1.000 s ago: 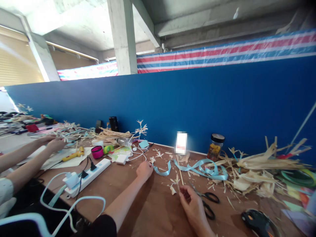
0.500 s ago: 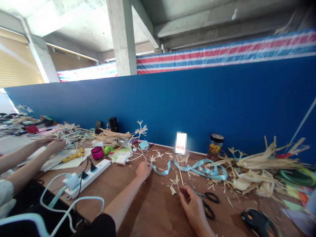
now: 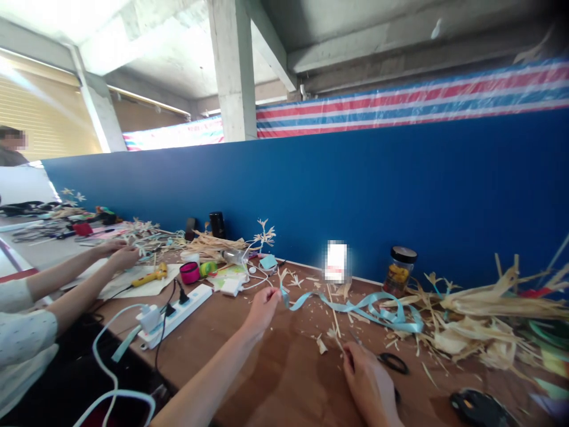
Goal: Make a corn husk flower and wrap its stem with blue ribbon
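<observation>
My left hand (image 3: 264, 311) is closed in a pinch at the end of a light blue ribbon (image 3: 373, 303). The ribbon curls away to the right across the table. Just above those fingertips stands a small pale husk flower (image 3: 283, 277); whether they grip its stem too is hidden. Lower right, my right hand (image 3: 368, 376) has its fingers closed on the thin stem of another husk flower (image 3: 332, 334), held low over the table. Black-handled scissors (image 3: 393, 363) lie partly hidden behind that hand. Husk scraps (image 3: 320, 345) are scattered between the hands.
A white power strip (image 3: 178, 317) with cords lies left, near a yellow glue gun (image 3: 150, 277) and a co-worker's hands (image 3: 124, 255). Right are a lidded jar (image 3: 400, 270), a pile of dried husks (image 3: 489, 320) and a black object (image 3: 480, 408). A blue partition (image 3: 311, 190) rises behind.
My left hand has lifted slightly, raising the ribbon's end and the flower beside it. My right hand keeps hold of its flower stem. The view has shifted left, and a person appears far left.
</observation>
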Tool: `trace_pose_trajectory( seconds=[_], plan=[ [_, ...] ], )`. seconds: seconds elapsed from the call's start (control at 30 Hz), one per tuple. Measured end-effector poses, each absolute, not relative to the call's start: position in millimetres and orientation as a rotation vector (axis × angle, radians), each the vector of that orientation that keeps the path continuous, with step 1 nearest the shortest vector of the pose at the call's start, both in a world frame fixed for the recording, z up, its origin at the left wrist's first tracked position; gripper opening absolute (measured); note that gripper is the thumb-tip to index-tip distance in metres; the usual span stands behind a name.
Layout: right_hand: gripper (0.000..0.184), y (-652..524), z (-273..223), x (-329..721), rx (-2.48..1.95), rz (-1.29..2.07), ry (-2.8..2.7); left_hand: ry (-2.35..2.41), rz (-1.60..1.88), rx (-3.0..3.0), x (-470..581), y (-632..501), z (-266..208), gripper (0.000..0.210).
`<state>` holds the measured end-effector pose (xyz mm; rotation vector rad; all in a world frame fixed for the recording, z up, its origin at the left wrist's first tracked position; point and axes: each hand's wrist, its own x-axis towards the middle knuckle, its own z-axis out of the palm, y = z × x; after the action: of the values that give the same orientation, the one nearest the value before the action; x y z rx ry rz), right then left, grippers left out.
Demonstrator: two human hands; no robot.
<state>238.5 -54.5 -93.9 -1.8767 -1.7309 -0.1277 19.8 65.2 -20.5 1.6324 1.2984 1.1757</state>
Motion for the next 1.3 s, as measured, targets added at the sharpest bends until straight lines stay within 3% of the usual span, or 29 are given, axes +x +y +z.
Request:
trace_pose_trajectory(
  seconds=[0.2,0.7,0.9,1.3],
  plan=[
    [0.017,-58.5,-93.9,240.5,-1.969,-0.208,-1.759,0.845,1.089,1.179,23.7,25.4,2.8,0.03],
    [0.019,-57.2,-96.6,247.4,-1.968,-0.185,-1.806,0.771,1.169,1.115,8.1,-13.2,9.1,0.027],
    [0.022,-56.9,-92.1,254.3,-1.978,0.042,-1.622,0.788,1.207,1.104,11.7,-8.4,3.5,0.025],
    [0.037,-41.9,-31.4,251.9,-1.692,0.274,-1.33,0.84,1.224,1.109,41.5,5.9,-14.0,0.02]
  ],
)
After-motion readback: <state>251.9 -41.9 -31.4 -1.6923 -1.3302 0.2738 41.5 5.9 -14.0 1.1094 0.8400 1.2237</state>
